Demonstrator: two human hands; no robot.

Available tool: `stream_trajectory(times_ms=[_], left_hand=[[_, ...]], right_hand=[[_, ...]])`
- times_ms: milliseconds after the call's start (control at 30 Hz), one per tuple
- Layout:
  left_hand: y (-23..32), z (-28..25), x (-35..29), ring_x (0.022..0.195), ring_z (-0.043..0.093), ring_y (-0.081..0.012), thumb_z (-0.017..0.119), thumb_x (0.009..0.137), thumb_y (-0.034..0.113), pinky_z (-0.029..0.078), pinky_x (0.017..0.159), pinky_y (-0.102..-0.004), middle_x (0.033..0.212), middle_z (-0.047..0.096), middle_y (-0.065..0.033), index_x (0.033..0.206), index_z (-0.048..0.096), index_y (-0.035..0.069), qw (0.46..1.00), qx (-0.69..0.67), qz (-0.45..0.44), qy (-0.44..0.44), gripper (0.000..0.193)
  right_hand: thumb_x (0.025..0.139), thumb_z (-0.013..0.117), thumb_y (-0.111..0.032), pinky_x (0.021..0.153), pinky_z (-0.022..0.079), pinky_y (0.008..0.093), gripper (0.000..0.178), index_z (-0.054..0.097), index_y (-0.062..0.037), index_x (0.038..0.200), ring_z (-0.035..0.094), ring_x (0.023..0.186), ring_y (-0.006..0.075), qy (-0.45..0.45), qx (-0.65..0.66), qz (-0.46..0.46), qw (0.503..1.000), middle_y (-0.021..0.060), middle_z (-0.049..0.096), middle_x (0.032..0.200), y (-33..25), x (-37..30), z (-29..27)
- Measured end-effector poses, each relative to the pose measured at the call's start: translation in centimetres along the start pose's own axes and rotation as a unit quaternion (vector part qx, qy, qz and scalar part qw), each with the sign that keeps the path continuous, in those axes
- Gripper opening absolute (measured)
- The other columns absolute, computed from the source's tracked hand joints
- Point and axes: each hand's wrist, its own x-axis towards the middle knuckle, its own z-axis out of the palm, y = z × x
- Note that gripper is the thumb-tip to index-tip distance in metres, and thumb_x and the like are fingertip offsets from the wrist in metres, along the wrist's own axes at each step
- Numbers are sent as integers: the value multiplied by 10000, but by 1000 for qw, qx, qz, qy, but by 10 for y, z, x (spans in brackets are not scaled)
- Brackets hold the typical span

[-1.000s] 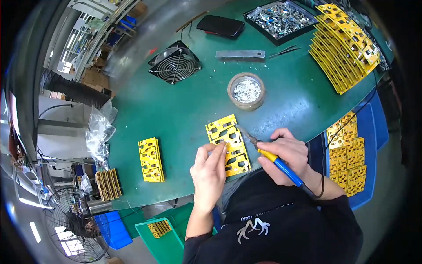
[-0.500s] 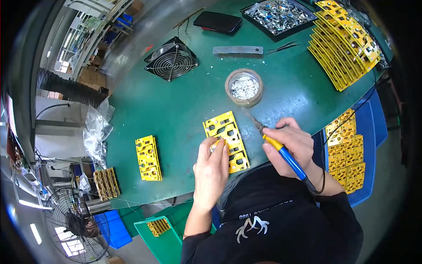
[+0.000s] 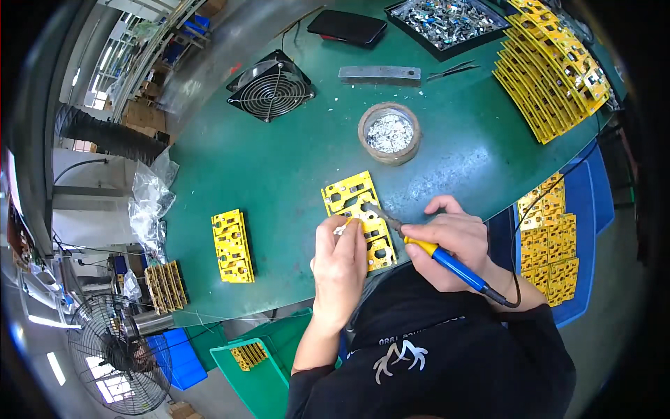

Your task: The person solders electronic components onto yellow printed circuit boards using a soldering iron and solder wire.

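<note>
My right hand [image 3: 453, 248] grips a soldering iron [image 3: 457, 267] by its blue and yellow handle. The iron's tip reaches over a yellow circuit board [image 3: 351, 187] with black cut-outs, which lies on the green table in front of me. Against the board's left side rests my left hand [image 3: 338, 269], thumb and fingers pinched together. A small whitish bit shows at those fingertips, too small to name. Beyond the board stands a round tub [image 3: 364, 133] of whitish flakes. Another yellow board [image 3: 232, 246] lies to the left.
A square fan [image 3: 273, 91], a metal bar [image 3: 379, 72], tweezers [image 3: 453, 70] and a phone [image 3: 347, 28] lie farther back. A black tray [image 3: 436, 54] holds small parts. Yellow boards [image 3: 551, 77] are stacked at the far right; a blue bin [image 3: 586, 258] of boards sits below the table edge.
The soldering iron's tip has moved left and nearer, from beside the tub onto the yellow board. My left hand stays pinched at the board.
</note>
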Motion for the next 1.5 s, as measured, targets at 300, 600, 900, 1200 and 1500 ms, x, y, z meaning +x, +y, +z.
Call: stream_trajectory(times_ms=[300,600,900,1200,1500], left_hand=[[5,3,-1,708,694,-221,775,939,-2,576,644,-359,1129,676,-141,1067,770,-23,1000,12,-15,25,130],[5,3,1,717,696,-239,752,968,14,576,647,-368,1196,668,-160,1120,761,-32,999,25,-5,19,158],[3,-9,-6,895,757,-398,678,947,-63,638,694,-460,1378,554,-259,1399,619,-35,994,60,-9,-94,457],[9,-10,-10,1016,737,-458,654,909,-113,643,779,-496,1420,518,-275,1460,575,-38,988,65,-47,-129,561],[10,-5,-11,1023,730,-449,652,906,-116,635,813,-496,1419,512,-282,1456,570,-58,991,70,-44,-103,558]], right_hand=[[760,842,-9,806,571,408,249,801,-21,1005,697,597,214,-14,30,21,999,75,753,746,2,-3,8],[760,845,-8,847,593,434,235,794,-15,990,684,580,210,-6,18,17,1000,79,766,778,0,-4,14],[754,843,-14,877,598,449,251,787,-20,999,667,567,205,-1,-4,-16,1000,67,740,751,-1,-7,18],[727,809,46,877,602,460,254,784,16,978,639,521,196,-9,-5,-24,1000,67,698,681,-6,-7,16],[755,815,13,868,605,454,221,784,1,974,684,573,205,18,-35,-16,999,84,748,754,-1,1,3]])
